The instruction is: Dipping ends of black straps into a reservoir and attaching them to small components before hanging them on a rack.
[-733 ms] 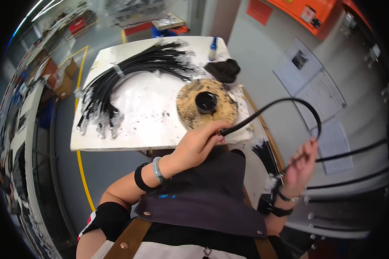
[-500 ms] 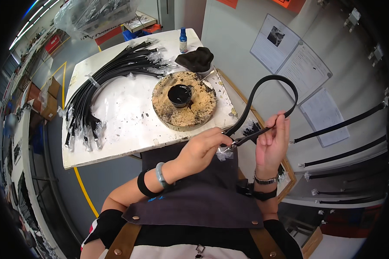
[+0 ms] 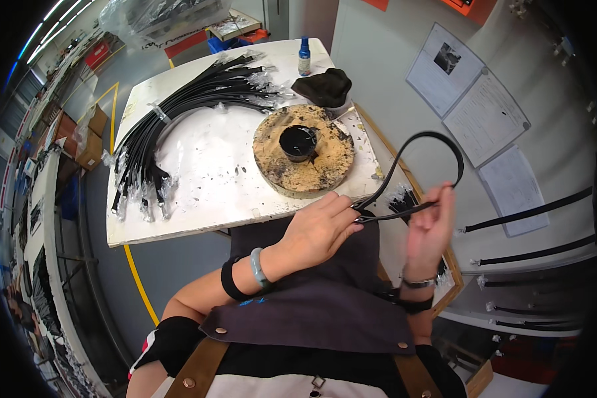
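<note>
A narrow black strap [image 3: 459, 162] curves up in a loop between my hands, in front of the table's right corner. My left hand [image 3: 324, 229] is closed on its two ends, fingers pinched together, and hides most of the metal fittings there. Farther along the strap, my right hand [image 3: 432, 229] has its fingers pinched around the lower run; this hand is slightly blurred. Just beyond my left hand stands a round, tan, paint-spattered block [image 3: 272, 162] with a small pot of black liquid [image 3: 298, 142] on top.
A bundle of black straps [image 3: 142, 142] with plastic-wrapped ends lies on the white table [image 3: 199, 205]. Behind the round block are a dark cloth [image 3: 324, 86] and a blue bottle [image 3: 304, 58]. Finished-looking straps [image 3: 530, 211] hang along the right wall beside pinned sheets [image 3: 487, 119].
My right hand has shifted slightly right and down along the strap, its fingers closing more. The loop has tilted rightward. My left hand now covers the strap ends. The whole view has shifted slightly.
</note>
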Demonstrator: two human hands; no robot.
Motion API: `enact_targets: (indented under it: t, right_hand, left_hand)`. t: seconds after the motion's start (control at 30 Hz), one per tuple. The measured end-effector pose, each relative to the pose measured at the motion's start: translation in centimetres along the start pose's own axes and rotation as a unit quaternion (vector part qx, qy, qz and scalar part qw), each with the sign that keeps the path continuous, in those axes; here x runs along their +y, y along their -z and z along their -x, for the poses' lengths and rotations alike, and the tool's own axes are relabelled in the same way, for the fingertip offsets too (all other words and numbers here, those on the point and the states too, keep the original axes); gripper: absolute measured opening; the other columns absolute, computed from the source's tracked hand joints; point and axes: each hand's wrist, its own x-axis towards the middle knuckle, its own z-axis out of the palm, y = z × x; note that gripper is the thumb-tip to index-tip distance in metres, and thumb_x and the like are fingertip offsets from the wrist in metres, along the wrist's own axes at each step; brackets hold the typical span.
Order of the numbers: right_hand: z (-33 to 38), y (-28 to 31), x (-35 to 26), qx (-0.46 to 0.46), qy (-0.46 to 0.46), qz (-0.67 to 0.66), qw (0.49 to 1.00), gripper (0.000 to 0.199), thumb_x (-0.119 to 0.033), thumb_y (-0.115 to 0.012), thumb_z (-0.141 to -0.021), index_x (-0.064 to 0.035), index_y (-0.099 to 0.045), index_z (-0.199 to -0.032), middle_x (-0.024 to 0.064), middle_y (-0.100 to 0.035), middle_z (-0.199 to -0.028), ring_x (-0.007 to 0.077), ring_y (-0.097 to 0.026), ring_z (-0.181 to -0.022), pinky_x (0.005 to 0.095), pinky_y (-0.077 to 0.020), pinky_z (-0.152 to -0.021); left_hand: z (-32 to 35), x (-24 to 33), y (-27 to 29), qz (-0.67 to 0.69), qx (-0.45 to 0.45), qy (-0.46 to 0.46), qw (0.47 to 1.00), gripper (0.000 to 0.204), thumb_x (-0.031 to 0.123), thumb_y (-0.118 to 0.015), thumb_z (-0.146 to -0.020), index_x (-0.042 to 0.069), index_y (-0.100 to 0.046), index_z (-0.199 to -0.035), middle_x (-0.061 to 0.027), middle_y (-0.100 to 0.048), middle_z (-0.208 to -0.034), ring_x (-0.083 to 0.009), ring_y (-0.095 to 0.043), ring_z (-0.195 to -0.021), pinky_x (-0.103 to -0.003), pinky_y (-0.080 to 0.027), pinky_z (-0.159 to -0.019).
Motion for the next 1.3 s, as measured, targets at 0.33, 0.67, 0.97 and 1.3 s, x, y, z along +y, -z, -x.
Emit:
enact_targets:
  t: [0.33, 0.67, 0.97, 1.3]
  right_hand:
    - [-2.7, 7.4, 0.4, -0.127, -0.19, -0.118, 0.966, 0.026, -0.02, -0.045, -0.094, -0.0017, -0.047, -0.112, 0.0011, -0.053, -0.082, 0.0028, -0.038, -0.055, 0.015, -0.0348, -0.048]
    - [-8.3, -5.3, 5.0, -0.3, -0.094, 0.432, 0.845, 0.045, -0.014, -0.053, -0.088, -0.0009, -0.038, -0.129, 0.0007, -0.052, -0.081, 0.0054, -0.048, -0.067, 0.0188, -0.0417, -0.056]
    - [-10.8, -8.7, 7.9, -0.347, -0.057, 0.362, 0.863, 0.025, -0.025, -0.045, -0.094, -0.0036, -0.058, -0.089, -0.0016, -0.052, -0.074, 0.0031, -0.047, -0.063, 0.0178, -0.0426, -0.053]
    - [-9.4, -7.8, 3.8, -0.19, -0.066, 0.257, 0.945, 0.023, -0.025, -0.044, -0.094, -0.0051, -0.052, -0.086, 0.0016, -0.051, -0.067, 0.0071, -0.046, -0.056, 0.0196, -0.0399, -0.049]
  left_hand:
    - [3.6, -3.2, 2.1, -0.073, -0.044, 0.06, 0.995, 0.011, 0.014, -0.059, -0.08, 0.003, -0.055, -0.08, -0.0083, -0.048, -0.079, -0.0256, -0.054, -0.071, -0.036, -0.046, -0.057]
    - [5.7, -5.3, 2.7, -0.122, -0.114, 0.044, 0.985, 0.014, 0.019, -0.057, -0.082, 0.006, -0.054, -0.079, -0.0059, -0.048, -0.08, -0.0214, -0.055, -0.074, -0.034, -0.047, -0.056]
    - [5.3, -5.1, 3.6, -0.142, -0.078, 0.058, 0.985, 0.015, 0.018, -0.057, -0.082, 0.005, -0.052, -0.077, -0.0065, -0.048, -0.079, -0.0223, -0.054, -0.074, -0.033, -0.046, -0.057]
    - [4.2, -5.1, 3.5, -0.162, -0.029, 0.054, 0.985, 0.015, 0.016, -0.06, -0.078, 0.005, -0.051, -0.075, -0.007, -0.047, -0.078, -0.0226, -0.054, -0.074, -0.033, -0.046, -0.058]
